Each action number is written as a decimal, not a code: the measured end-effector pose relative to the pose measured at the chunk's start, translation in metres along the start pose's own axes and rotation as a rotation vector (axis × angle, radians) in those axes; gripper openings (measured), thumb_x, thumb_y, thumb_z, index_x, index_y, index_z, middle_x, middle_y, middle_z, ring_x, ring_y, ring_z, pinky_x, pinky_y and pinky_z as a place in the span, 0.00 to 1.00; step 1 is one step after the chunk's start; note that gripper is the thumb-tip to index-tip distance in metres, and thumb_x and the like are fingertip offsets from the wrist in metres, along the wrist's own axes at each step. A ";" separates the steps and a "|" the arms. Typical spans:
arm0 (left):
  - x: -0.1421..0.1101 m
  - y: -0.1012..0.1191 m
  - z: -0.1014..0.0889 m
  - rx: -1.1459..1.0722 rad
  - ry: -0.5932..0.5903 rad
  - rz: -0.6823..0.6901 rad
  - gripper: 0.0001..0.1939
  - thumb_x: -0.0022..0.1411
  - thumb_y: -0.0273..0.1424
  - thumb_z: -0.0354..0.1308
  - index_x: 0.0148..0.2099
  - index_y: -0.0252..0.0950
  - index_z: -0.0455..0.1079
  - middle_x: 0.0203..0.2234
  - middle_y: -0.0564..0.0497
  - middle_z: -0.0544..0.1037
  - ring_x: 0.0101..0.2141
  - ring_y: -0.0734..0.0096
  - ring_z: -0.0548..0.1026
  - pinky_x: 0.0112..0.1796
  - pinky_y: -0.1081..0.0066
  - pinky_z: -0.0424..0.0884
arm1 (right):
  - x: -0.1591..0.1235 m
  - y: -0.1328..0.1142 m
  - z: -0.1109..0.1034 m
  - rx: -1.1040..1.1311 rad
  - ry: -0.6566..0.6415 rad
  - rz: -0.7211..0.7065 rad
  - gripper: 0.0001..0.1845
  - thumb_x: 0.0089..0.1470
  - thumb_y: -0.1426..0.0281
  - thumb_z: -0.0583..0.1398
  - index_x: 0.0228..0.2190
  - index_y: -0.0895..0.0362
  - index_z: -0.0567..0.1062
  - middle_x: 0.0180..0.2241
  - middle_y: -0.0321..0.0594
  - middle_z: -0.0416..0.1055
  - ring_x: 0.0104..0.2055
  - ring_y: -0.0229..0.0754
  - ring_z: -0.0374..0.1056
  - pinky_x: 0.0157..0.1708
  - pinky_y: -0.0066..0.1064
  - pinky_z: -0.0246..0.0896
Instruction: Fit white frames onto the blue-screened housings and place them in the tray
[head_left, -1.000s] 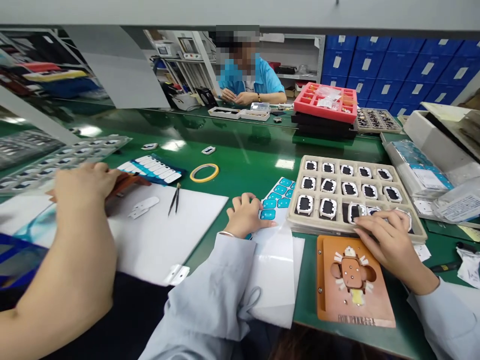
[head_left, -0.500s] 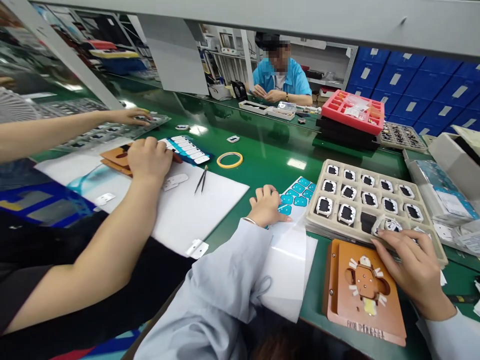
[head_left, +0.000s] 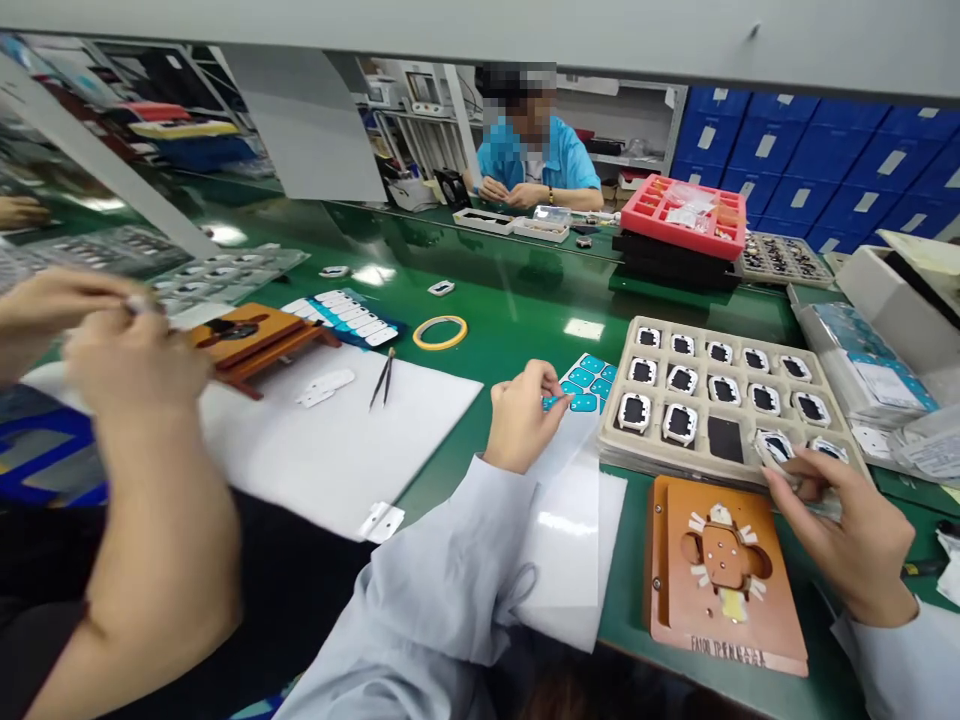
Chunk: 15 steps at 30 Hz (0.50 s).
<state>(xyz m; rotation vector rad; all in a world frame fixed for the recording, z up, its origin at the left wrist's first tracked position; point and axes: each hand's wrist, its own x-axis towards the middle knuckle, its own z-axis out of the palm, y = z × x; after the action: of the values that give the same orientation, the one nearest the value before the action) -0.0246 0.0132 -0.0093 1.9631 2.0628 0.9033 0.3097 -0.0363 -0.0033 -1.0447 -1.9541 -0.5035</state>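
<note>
My left hand (head_left: 520, 415) is pinched on a small teal sticker (head_left: 561, 401) at the edge of a sheet of teal stickers (head_left: 591, 376). My right hand (head_left: 844, 530) is closed round a small white-framed black part (head_left: 775, 446), held just over the front right of a beige tray (head_left: 609, 420). Several more such parts sit in the tray's pockets. An orange jig (head_left: 731, 590) with a shaped cut-out lies in front of the tray, between my hands. A clear film (head_left: 570, 540) lies under my left forearm.
A co-worker's bare arms fill the left, both hands (head_left: 112, 340) raised and pinched together. By them lie another orange jig (head_left: 247, 335), tweezers (head_left: 382, 378) on a white sheet (head_left: 337, 440), and a yellow tape ring (head_left: 439, 332). Across the table a person (head_left: 536, 160) sits near a red tray (head_left: 682, 215).
My left hand went from resting on the sticker sheet to pinching a sticker. My right hand lifted a part out of the tray. The co-worker's hands left the table and rose together.
</note>
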 end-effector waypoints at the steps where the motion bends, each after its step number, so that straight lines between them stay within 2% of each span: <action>1: -0.001 0.003 0.000 -0.037 0.092 0.056 0.04 0.63 0.29 0.58 0.41 0.38 0.66 0.35 0.51 0.78 0.38 0.67 0.74 0.47 0.61 0.63 | 0.000 0.000 -0.002 -0.014 0.003 0.010 0.14 0.59 0.70 0.64 0.47 0.56 0.72 0.23 0.32 0.71 0.21 0.36 0.67 0.25 0.28 0.63; 2: -0.003 0.008 0.000 -0.090 0.200 0.141 0.02 0.65 0.31 0.56 0.40 0.38 0.67 0.34 0.50 0.78 0.37 0.67 0.74 0.45 0.61 0.64 | 0.001 0.000 -0.004 -0.021 0.001 0.024 0.15 0.60 0.71 0.63 0.48 0.56 0.71 0.23 0.32 0.72 0.21 0.35 0.67 0.25 0.28 0.63; 4: -0.008 0.020 -0.002 -0.240 0.393 0.371 0.06 0.66 0.34 0.56 0.37 0.39 0.70 0.31 0.50 0.78 0.35 0.66 0.74 0.42 0.62 0.66 | 0.000 0.002 -0.007 -0.008 -0.005 0.039 0.14 0.60 0.72 0.62 0.49 0.55 0.72 0.22 0.31 0.71 0.20 0.36 0.67 0.24 0.28 0.63; 5: -0.012 0.029 -0.004 -0.319 0.424 0.495 0.07 0.67 0.34 0.56 0.36 0.39 0.71 0.29 0.51 0.79 0.35 0.66 0.74 0.41 0.63 0.66 | 0.000 0.003 -0.009 0.010 -0.014 0.040 0.14 0.60 0.73 0.62 0.48 0.54 0.72 0.21 0.30 0.71 0.20 0.36 0.67 0.24 0.28 0.64; 6: -0.016 0.038 -0.006 -0.385 0.385 0.621 0.08 0.68 0.34 0.55 0.36 0.40 0.72 0.29 0.51 0.79 0.35 0.66 0.74 0.41 0.62 0.66 | -0.001 0.005 -0.010 0.033 -0.025 0.040 0.14 0.59 0.74 0.62 0.47 0.53 0.73 0.20 0.30 0.70 0.19 0.36 0.67 0.24 0.28 0.64; 7: -0.021 0.048 -0.008 -0.436 0.289 0.750 0.08 0.68 0.33 0.55 0.36 0.41 0.72 0.29 0.53 0.80 0.36 0.66 0.74 0.43 0.62 0.65 | -0.002 0.007 -0.012 0.061 -0.032 0.046 0.13 0.58 0.75 0.63 0.46 0.52 0.74 0.19 0.29 0.69 0.19 0.36 0.67 0.23 0.29 0.64; 9: -0.031 0.067 -0.010 -0.488 -0.004 0.998 0.10 0.71 0.31 0.52 0.38 0.44 0.74 0.32 0.57 0.82 0.39 0.68 0.75 0.48 0.60 0.62 | -0.004 0.011 -0.016 0.146 -0.022 0.110 0.13 0.57 0.76 0.63 0.44 0.52 0.75 0.21 0.31 0.71 0.20 0.37 0.67 0.24 0.30 0.66; 11: -0.040 0.082 -0.005 -0.499 -0.267 1.165 0.14 0.72 0.30 0.48 0.39 0.46 0.74 0.36 0.60 0.83 0.43 0.69 0.75 0.52 0.59 0.58 | -0.003 0.010 -0.022 0.287 -0.026 0.229 0.13 0.57 0.76 0.62 0.44 0.52 0.76 0.26 0.35 0.73 0.21 0.38 0.69 0.24 0.30 0.68; 13: -0.047 0.090 0.007 -0.519 -0.388 1.200 0.15 0.72 0.28 0.47 0.40 0.45 0.74 0.40 0.61 0.83 0.46 0.69 0.74 0.53 0.59 0.57 | 0.000 0.006 -0.027 0.468 -0.095 0.266 0.12 0.59 0.77 0.60 0.43 0.53 0.77 0.29 0.38 0.74 0.23 0.38 0.70 0.23 0.29 0.69; 15: -0.052 0.090 0.021 -0.542 -0.410 1.186 0.14 0.71 0.27 0.48 0.38 0.44 0.73 0.41 0.61 0.83 0.48 0.69 0.73 0.53 0.59 0.57 | 0.004 -0.002 -0.032 0.620 -0.205 0.196 0.14 0.60 0.78 0.58 0.44 0.52 0.78 0.29 0.39 0.75 0.25 0.39 0.72 0.24 0.28 0.69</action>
<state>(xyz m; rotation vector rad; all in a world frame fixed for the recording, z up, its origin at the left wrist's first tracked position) 0.0699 -0.0330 0.0058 2.5957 0.2387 0.9113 0.3228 -0.0564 0.0180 -0.8846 -1.9610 0.3201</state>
